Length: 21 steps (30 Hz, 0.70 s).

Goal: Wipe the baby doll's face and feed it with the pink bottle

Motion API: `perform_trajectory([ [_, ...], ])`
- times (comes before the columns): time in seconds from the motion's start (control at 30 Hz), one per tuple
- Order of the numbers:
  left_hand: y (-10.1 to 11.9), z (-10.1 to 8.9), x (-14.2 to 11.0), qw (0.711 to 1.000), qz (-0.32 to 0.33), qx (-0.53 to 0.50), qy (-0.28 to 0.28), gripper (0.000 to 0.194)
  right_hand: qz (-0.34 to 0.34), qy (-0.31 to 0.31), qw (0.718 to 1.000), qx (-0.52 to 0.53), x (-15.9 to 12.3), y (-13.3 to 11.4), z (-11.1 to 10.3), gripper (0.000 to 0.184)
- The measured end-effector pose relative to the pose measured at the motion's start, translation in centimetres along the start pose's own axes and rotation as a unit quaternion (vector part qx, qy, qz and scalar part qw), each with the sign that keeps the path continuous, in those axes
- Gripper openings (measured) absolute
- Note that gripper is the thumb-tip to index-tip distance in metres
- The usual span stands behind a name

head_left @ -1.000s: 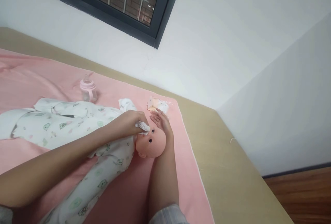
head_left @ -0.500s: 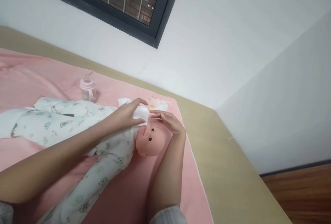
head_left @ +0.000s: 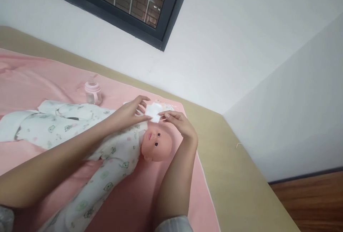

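White wall and dark-framed window [head_left: 128, 3] up top, tan bed [head_left: 235, 174] below with a pink blanket [head_left: 37, 82] over it. Doll [head_left: 154, 146] lies on the blanket, face up, head toward the bed's right edge, dressed in a white printed onesie [head_left: 112, 153]. You hold a small white pad [head_left: 152, 112] just above the doll's head, between both hands. Your left hand [head_left: 128, 114] pinches its left side, other fingers spread. Your right hand [head_left: 179, 124] grips the pad's right corner with fingertips pressed together. Pad is clear of the doll's face. Pink baby bottle [head_left: 93, 92] stands upright on the blanket, behind the onesie, well apart from your hands. Wood floor [head_left: 316, 203] at lower right.
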<state>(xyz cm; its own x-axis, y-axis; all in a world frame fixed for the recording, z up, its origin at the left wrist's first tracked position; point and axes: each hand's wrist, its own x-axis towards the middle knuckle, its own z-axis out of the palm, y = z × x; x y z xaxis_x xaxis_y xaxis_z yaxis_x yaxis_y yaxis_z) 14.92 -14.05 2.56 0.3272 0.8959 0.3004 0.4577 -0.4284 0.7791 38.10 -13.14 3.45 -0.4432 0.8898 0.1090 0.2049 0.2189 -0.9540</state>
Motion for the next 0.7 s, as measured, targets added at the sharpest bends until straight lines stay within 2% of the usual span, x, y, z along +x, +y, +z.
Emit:
perform_trajectory([
  [0.13, -1.1, -2.5, 0.7, 0.996, -0.001, -0.016, 0.084, 0.060, 0.028, 0.084, 0.992, 0.093, 1.5, 4.1, -0.8, 0.033],
  [0.27, -2.2, -5.5, 1.1, 0.987, -0.039, 0.011, 0.157, 0.055, 0.083, 0.119, 0.979, 0.143, 2.6, 8.5, -0.4, 0.031],
  [0.37, -3.2, -7.8, 0.8, 0.974, -0.077, 0.048, 0.207, 0.053, 0.140, 0.142, 0.967, 0.159, 2.9, 10.9, 0.0, 0.024],
  [0.47, -4.4, -9.9, 0.4, 0.958, -0.115, 0.102, 0.242, 0.051, 0.175, 0.156, 0.959, 0.158, 2.8, 12.0, 0.0, 0.018],
  [0.57, -5.8, -11.4, 0.1, 0.944, -0.174, 0.139, 0.243, 0.057, 0.180, 0.168, 0.956, 0.157, 2.5, 12.0, -0.4, 0.019],
  [0.7, -8.1, -12.2, 0.2, 0.942, -0.242, 0.124, 0.199, 0.079, 0.119, 0.228, 0.957, 0.138, 2.2, 11.5, -1.1, 0.023],
])
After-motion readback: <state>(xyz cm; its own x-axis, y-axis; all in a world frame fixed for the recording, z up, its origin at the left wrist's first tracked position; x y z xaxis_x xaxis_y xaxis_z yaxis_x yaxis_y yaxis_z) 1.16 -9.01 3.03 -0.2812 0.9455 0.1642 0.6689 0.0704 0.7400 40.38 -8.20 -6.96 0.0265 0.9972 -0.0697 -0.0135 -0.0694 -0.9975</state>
